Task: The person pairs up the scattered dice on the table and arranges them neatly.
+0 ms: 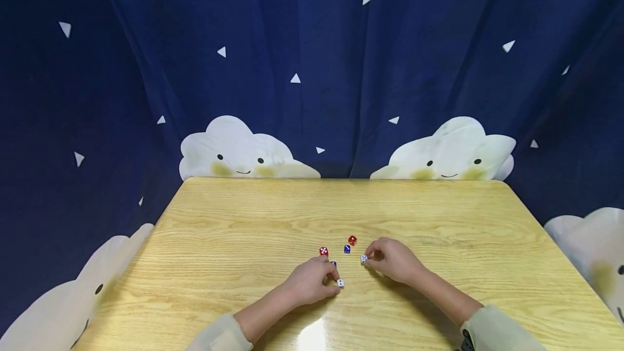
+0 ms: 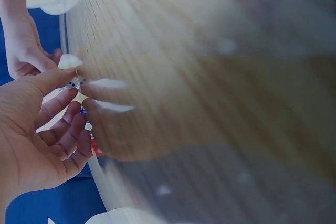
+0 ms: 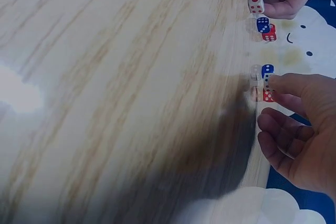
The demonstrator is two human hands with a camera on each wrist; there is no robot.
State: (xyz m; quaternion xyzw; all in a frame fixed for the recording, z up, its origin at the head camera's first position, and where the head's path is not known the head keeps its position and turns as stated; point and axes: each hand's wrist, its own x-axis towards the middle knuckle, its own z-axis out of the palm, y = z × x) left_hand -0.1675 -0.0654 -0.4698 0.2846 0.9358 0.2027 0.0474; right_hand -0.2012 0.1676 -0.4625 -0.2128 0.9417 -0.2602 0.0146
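At the fingertips of the left hand (image 1: 309,281) sits one white die (image 1: 340,284), pinched between thumb and finger; the right hand (image 1: 395,260) pinches a second white die (image 1: 364,259) likewise, its other fingers loosely curled. Cubes, so no long axis. Key relation: the held dice face each other across a gap, the second one farther out and to the right of the left fingertips. Just beyond the left fingers, partly hidden by them in the head view, is one blue die (image 1: 333,264); past the left knuckles, one red die (image 1: 324,251). Left hand is nearer to both. Ahead and left of the right fingertips lie another blue die (image 1: 347,249) and, slightly farther out, another red die (image 1: 352,240); right hand is nearer to these. Can't tell if the held dice touch the table (image 1: 244,215). Past the fingers and table hangs a dark blue curtain (image 1: 312,31); light sleeves (image 1: 219,335) on both arms.
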